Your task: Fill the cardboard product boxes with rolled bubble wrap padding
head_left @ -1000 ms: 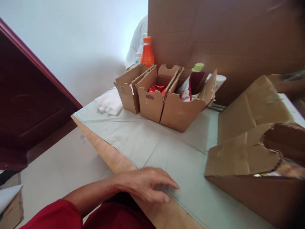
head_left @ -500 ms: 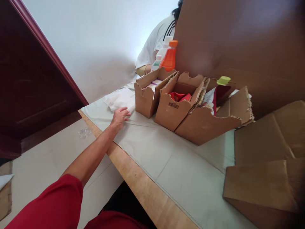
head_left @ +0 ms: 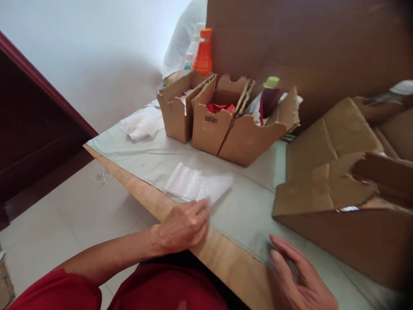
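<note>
At the table's front edge, my left hand (head_left: 189, 224) has its fingers closed on the near end of a bubble wrap bag (head_left: 191, 183). The bag lies flat on the pale table cover, its far end spread away from my fingers; the right part looks like smooth white film and is blurred. Lower right, my right hand (head_left: 298, 275) hovers near the table edge with thumb and fingers apart, holding nothing. Farther back on the table rests a pile of thin white sheets (head_left: 143, 122), left of the cardboard boxes.
Three cut cardboard boxes stand in a row: one left (head_left: 176, 118), one with red packets (head_left: 208, 131), one with a mixed load (head_left: 253, 144). Larger cardboard boxes (head_left: 325, 206) fill the right side. An orange bottle (head_left: 203, 56) stands behind, beside a person's white sleeve (head_left: 182, 34).
My left hand has come back from the white sheets to the near table edge, with the bubble wrap bag now in it. My right hand has come into view. The view has shifted right.
</note>
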A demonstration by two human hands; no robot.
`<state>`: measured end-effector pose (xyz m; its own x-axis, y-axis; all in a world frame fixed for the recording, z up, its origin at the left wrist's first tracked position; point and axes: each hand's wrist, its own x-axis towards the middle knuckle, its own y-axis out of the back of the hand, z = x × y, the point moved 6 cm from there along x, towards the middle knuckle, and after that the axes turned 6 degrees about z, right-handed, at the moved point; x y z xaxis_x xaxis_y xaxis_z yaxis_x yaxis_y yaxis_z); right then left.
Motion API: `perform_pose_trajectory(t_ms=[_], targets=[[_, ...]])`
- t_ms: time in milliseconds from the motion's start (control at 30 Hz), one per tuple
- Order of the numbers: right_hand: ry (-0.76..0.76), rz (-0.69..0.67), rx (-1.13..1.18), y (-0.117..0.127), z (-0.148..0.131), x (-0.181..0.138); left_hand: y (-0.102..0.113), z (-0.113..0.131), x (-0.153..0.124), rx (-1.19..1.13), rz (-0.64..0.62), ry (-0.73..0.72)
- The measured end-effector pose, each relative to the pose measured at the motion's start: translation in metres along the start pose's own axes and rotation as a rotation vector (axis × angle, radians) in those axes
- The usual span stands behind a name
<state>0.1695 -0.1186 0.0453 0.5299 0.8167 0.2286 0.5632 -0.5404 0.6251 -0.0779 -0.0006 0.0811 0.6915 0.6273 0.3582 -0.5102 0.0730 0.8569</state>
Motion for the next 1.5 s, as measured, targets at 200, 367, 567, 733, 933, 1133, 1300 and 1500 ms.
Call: perform_pose_trajectory(t_ms=[200,367,567,733,933,1133,1300,1500], targets=[[0.023,-0.003,0.01,0.007,-0.032,0.018,-0.008,0.043,0.002,-0.185,-0.244,-0.122],[0.118,-0.15,-0.117,-0.015,-0.039,0.038,0.027,-0.02,0.009,0.043,0.12,0.136],[0.389,-0.235,-0.517,-0.079,-0.072,0.062,0.005,-0.063,0.022,0.378,-0.063,0.42],[0.401,-0.315,-0.432,-0.106,-0.083,0.07,0.008,-0.077,0.024,0.211,0.012,0.52],[0.29,-0.141,-0.137,-0.04,-0.069,0.054,0.046,-0.108,-0.001,-0.569,0.327,0.853],[0.146,0.103,-0.301,0.042,-0.03,0.005,0.04,-0.1,-0.007,-0.533,0.288,0.851],[0.116,0.14,-0.508,0.055,0.008,-0.017,0.015,-0.085,-0.007,-0.126,0.103,0.625],[0.233,0.189,-0.611,0.059,0.0,-0.006,0.039,-0.062,-0.002,0.117,0.164,0.405]])
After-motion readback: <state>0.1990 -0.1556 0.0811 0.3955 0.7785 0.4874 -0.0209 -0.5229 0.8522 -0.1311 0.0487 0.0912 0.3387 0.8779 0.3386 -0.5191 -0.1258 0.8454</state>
